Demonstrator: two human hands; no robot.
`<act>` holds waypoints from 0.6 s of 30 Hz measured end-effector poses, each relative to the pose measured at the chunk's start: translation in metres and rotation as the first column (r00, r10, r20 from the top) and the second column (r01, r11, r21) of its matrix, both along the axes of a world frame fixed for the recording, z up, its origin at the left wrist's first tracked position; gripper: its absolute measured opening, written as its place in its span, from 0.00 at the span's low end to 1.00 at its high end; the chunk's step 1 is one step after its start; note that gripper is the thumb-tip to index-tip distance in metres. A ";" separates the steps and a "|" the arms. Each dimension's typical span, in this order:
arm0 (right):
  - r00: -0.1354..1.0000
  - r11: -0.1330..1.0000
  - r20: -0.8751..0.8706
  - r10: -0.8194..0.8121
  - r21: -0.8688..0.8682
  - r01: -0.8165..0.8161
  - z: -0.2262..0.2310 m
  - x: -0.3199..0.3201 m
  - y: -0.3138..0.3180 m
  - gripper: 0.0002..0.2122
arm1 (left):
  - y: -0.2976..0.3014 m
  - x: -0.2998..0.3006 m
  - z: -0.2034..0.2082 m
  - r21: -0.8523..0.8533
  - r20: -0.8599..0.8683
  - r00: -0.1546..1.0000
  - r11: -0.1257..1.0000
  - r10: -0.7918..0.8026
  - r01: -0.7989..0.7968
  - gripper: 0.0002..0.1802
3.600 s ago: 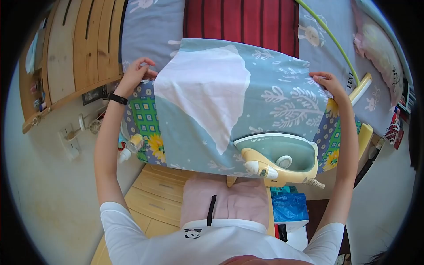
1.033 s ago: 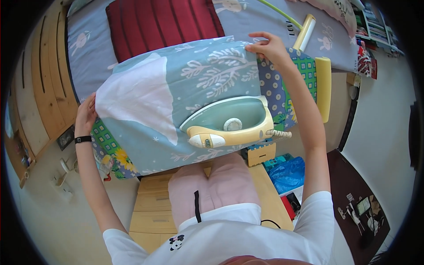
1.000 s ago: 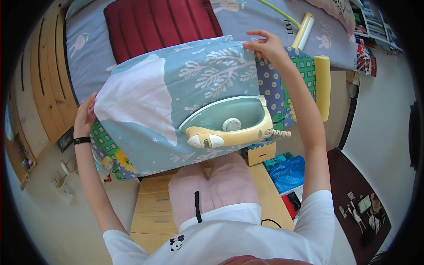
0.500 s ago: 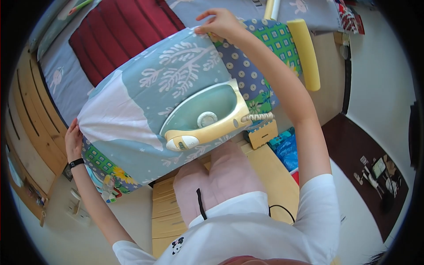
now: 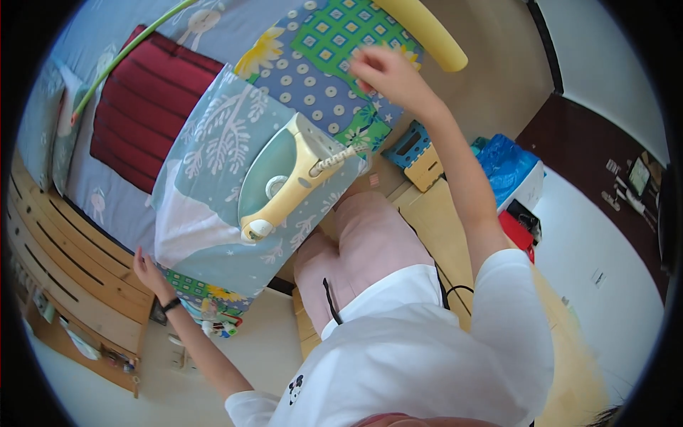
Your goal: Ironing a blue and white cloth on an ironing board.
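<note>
A pale yellow and teal iron (image 5: 290, 191) rests on a light blue cloth (image 5: 213, 153) with white branch prints and a white patch. Under the cloth is an ironing board (image 5: 306, 89) with a patterned blue, green and yellow cover. My left hand (image 5: 149, 276), a black band on its wrist, is beside the cloth's left end with fingers apart and nothing held. Over the bare right part of the board hovers my right hand (image 5: 390, 77). Its fingers are loosely bent, with a gap at the thumb and nothing visible between them. The cloth hides the board's middle.
A coiled cord (image 5: 341, 158) leaves the iron's right end. Behind the board, a dark red striped cushion (image 5: 153, 107) and a green rod (image 5: 135, 44) lie on a bed. A folding stool (image 5: 420, 156) and a blue plastic bag (image 5: 504, 167) are at the right.
Both hands have released the cloth; the right has moved right over the board. The view has turned, and board, cloth and iron appear more steeply slanted and farther left.
</note>
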State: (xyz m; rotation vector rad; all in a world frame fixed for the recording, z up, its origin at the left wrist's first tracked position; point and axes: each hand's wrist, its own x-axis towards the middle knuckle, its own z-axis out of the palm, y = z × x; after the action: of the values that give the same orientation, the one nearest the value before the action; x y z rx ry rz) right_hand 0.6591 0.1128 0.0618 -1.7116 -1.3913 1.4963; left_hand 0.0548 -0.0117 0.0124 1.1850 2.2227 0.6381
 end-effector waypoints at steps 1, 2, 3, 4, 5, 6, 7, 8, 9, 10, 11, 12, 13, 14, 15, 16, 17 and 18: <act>0.994 0.991 -0.085 -0.067 -0.123 0.056 -0.005 0.025 -0.029 0.06 | -0.003 0.028 0.011 0.047 0.044 0.998 0.998 0.036 -0.038 0.17; 0.984 0.965 -0.135 -0.119 -0.250 0.082 -0.003 0.040 -0.056 0.06 | -0.010 0.043 0.021 0.029 0.034 0.997 0.997 0.076 -0.077 0.18; 0.979 0.917 -0.120 -0.163 -0.385 0.106 -0.013 0.051 -0.086 0.05 | -0.020 0.054 0.029 0.014 0.020 0.993 0.993 0.115 -0.115 0.18; 0.974 0.850 -0.097 -0.203 -0.512 0.127 -0.034 0.060 -0.118 0.05 | -0.032 0.068 0.032 0.026 -0.033 0.991 0.991 0.129 -0.128 0.18; 0.996 0.835 -0.027 -0.080 -0.548 0.052 -0.067 0.067 -0.152 0.08 | -0.045 0.084 0.032 0.038 -0.082 0.987 0.990 0.141 -0.138 0.19; 0.993 0.918 0.089 0.075 -0.395 -0.034 -0.086 0.060 -0.177 0.14 | -0.058 0.103 0.031 0.040 -0.037 0.968 0.968 0.249 -0.247 0.19; 0.979 0.954 0.116 0.166 -0.270 -0.130 -0.091 0.044 -0.178 0.18 | -0.072 0.117 0.032 0.035 0.003 0.935 0.934 0.355 -0.355 0.19; 0.995 0.984 0.015 0.095 -0.155 -0.091 -0.113 0.032 -0.188 0.17 | -0.088 0.122 0.029 0.001 0.006 0.917 0.917 0.398 -0.398 0.19; 0.985 0.987 -0.089 0.148 -0.045 -0.152 -0.133 0.025 -0.190 0.16 | -0.104 0.127 0.026 -0.034 0.005 0.895 0.895 0.445 -0.445 0.20; 0.961 0.977 -0.182 0.210 0.074 -0.200 -0.148 0.021 -0.190 0.15 | -0.115 0.141 0.025 -0.058 -0.030 0.884 0.882 0.467 -0.468 0.19; 0.963 0.981 -0.191 0.191 0.067 -0.181 -0.155 0.016 -0.187 0.15 | -0.122 0.152 0.022 -0.074 -0.065 0.870 0.867 0.489 -0.493 0.19; 0.963 0.964 -0.114 0.245 0.134 -0.230 -0.159 0.013 -0.184 0.14 | -0.129 0.152 0.016 -0.078 -0.072 0.877 0.874 0.474 -0.479 0.19; 0.955 0.940 -0.036 0.295 0.194 -0.283 -0.160 0.012 -0.186 0.13 | -0.141 0.150 0.015 -0.103 -0.115 0.878 0.874 0.464 -0.476 0.19; 0.959 0.945 -0.045 0.281 0.188 -0.268 -0.162 0.017 -0.188 0.13 | -0.149 0.145 0.013 -0.127 -0.156 0.877 0.872 0.454 -0.473 0.19; 0.948 0.935 -0.095 0.305 0.219 -0.279 -0.165 0.025 -0.190 0.11 | -0.153 0.144 0.012 -0.131 -0.163 0.882 0.877 0.441 -0.463 0.19; 0.933 0.924 -0.143 0.329 0.252 -0.287 -0.166 0.029 -0.194 0.09 | -0.157 0.142 0.012 -0.142 -0.180 0.898 0.893 0.401 -0.427 0.18; 0.937 0.929 -0.148 0.317 0.249 -0.275 -0.164 0.031 -0.202 0.09 | -0.160 0.139 0.013 -0.152 -0.196 0.912 0.908 0.360 -0.391 0.17; 0.933 0.955 -0.204 0.298 0.076 -0.288 -0.162 0.032 -0.208 0.09 | -0.158 0.139 0.013 -0.152 -0.198 0.916 0.912 0.349 -0.380 0.17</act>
State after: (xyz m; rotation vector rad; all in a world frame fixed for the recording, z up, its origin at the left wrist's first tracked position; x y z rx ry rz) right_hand 0.6913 -0.0949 -0.1001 -1.3111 -1.6007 1.7347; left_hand 0.1936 -0.1699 0.0257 0.7541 2.6136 0.4676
